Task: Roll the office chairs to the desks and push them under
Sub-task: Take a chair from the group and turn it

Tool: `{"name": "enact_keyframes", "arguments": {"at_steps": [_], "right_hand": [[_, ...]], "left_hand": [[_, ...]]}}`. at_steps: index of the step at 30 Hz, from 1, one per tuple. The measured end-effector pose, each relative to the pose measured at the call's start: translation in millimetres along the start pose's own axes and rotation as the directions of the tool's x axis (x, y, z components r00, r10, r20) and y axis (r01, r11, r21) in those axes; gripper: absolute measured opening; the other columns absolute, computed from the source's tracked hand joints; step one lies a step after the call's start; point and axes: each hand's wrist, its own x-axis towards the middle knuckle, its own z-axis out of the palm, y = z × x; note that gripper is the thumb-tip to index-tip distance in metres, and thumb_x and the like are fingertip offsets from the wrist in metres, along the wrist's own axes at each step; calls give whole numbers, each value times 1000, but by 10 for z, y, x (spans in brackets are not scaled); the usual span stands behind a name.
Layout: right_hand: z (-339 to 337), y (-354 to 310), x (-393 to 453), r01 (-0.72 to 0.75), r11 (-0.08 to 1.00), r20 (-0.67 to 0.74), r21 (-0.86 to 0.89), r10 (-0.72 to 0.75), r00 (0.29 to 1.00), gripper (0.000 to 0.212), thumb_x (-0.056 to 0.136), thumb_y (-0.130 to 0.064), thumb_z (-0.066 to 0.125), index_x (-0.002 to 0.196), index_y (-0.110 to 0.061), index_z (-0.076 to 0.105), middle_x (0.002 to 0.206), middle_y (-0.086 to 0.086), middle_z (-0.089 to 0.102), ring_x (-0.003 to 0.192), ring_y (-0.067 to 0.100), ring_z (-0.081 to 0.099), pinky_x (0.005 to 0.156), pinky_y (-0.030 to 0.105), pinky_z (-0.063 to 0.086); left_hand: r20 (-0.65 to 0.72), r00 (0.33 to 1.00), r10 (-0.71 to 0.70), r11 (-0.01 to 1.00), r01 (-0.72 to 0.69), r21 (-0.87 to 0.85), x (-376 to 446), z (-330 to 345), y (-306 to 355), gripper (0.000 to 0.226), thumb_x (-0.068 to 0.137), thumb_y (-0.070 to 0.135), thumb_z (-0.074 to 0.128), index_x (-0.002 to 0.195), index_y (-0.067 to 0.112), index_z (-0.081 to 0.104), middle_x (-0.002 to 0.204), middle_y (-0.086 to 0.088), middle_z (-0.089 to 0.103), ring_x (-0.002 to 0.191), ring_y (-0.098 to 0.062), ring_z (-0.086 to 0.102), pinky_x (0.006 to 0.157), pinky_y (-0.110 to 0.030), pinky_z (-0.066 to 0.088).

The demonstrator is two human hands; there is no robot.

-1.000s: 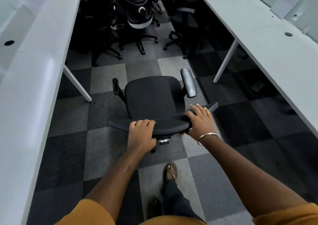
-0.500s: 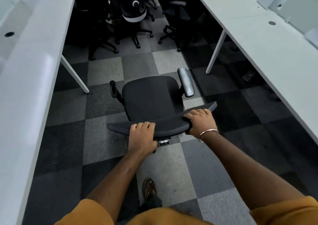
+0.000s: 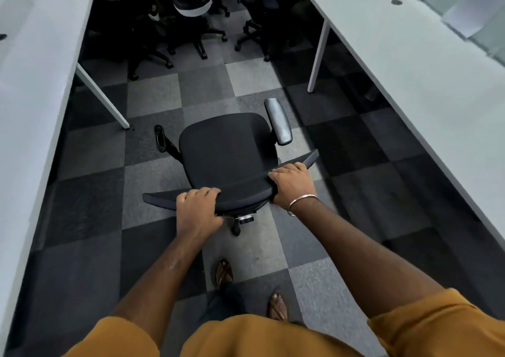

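Between two long white tables, on the chequered grey carpet (image 3: 153,97), stands a black office chair (image 3: 226,149), its seat pointing away down the aisle. Both of the person's hands are on the top edge of its backrest (image 3: 240,190), which runs crosswise just in front of them.

The left hand (image 3: 198,211) has a closed grip: the fingers are curled over the top of the backrest left of its middle, knuckles up, with the thumb tucked below the edge. The right hand (image 3: 293,183) grips the same edge further right, fingers wrapped over the top and the thumb down along the near face. A thin metal bangle (image 3: 302,203) sits on that wrist. Neither hand shows any gap between fingers and backrest; both hold the chair firmly.

The chair is in the open aisle, apart from both tables and under neither. Its right armrest (image 3: 278,121) carries a grey pad; the left arm (image 3: 161,139) is bare of padding, only a black bracket. The left table (image 3: 32,83) runs along one side with a white leg (image 3: 102,97) slanting down, the right table (image 3: 423,69) along the other. Further down the aisle a dark cluster of other chairs (image 3: 191,15) is crowded together. Two sandalled feet (image 3: 224,272) show below, and mustard-coloured sleeves (image 3: 437,326) at the near edge.
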Motion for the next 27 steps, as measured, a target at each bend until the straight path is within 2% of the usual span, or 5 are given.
{"name": "enact_keyframes", "arguments": {"at_steps": [10,14,16,23,27], "right_hand": [[220,12,-1366,-66,996,-54,59,69,996,48,70,-38,75,117,-27,73,123,-9,71,123,20,59,105,37,29],[303,-66,-1872,-101,994,-44,47,103,994,58,69,-38,80,125,-27,71,126,-7,70,123,21,57,107,38,30],[380,-146,-2143,-124,992,-56,33,126,990,61,68,-38,81,127,-28,71,126,-7,70,122,21,57,107,39,30],[558,-439,-3134,-197,979,-46,58,200,979,62,63,-38,82,124,-30,72,119,-10,69,117,20,58,105,38,30],[637,-534,-3664,-183,979,-67,89,189,980,57,67,-41,76,124,-34,71,114,-16,66,113,17,57,101,36,29]], "left_hand": [[76,993,90,996,-91,9,-1179,64,371,57,77,40,69,132,32,62,124,12,69,117,-15,64,99,-37,42],[116,975,187,982,-187,-13,-1618,47,395,62,83,32,70,143,26,55,157,2,50,141,-14,49,108,-34,43],[113,971,209,978,-210,-6,-1872,76,368,64,85,32,71,146,25,53,163,1,42,145,-12,45,112,-33,42],[110,959,260,965,-263,14,-2698,180,352,56,84,31,69,139,25,56,162,2,43,143,-12,48,109,-31,42],[98,955,279,959,-282,26,-3145,279,365,48,79,31,72,126,25,63,150,3,57,135,-13,56,103,-31,45]]}}
